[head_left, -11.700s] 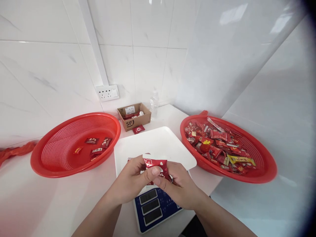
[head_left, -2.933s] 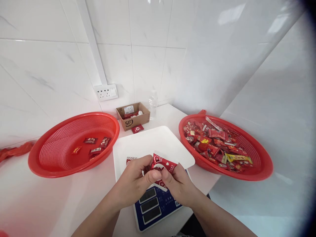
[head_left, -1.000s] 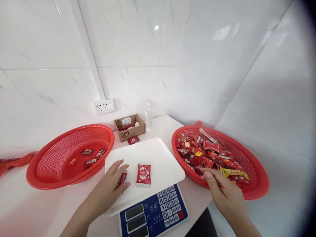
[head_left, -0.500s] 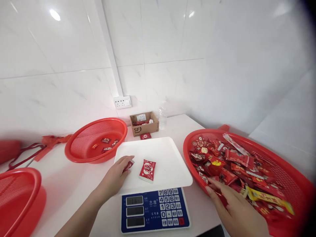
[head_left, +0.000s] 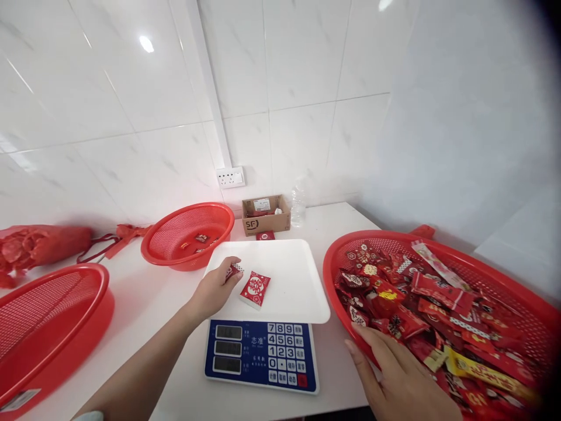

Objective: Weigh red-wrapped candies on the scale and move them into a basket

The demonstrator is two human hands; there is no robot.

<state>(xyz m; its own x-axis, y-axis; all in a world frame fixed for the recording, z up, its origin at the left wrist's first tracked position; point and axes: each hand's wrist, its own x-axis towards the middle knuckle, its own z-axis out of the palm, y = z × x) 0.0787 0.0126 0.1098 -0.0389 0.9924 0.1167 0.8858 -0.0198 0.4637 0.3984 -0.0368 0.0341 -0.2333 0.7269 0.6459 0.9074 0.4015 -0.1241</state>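
Note:
My left hand (head_left: 214, 295) is closed on a small red candy packet (head_left: 232, 271) above the left part of the white tray (head_left: 293, 280). Beside it on the tray lies a larger red packet (head_left: 256, 289) with a white round emblem. My right hand (head_left: 401, 371) lies over the near left rim of a big red plastic basket (head_left: 335, 280), its thumb outside and its fingers inside. Red-wrapped sweets (head_left: 407, 321) of many kinds fill that basket, along with a yellow-wrapped bar (head_left: 486, 371). The tray sits on a blue scale (head_left: 260, 356) with a keypad; its display digits are too faint to read.
At the back left a red basket (head_left: 158, 245) holds a few sweets. Another red basket (head_left: 94, 298) stands nearer on the left, with red bags (head_left: 48, 248) behind. A cardboard box (head_left: 267, 222), a red packet (head_left: 265, 236) and a clear bottle (head_left: 298, 204) stand by the wall.
The view has shifted, showing more of the left side. My left hand still has the small packet over the tray, and my right hand stays at the basket's rim.

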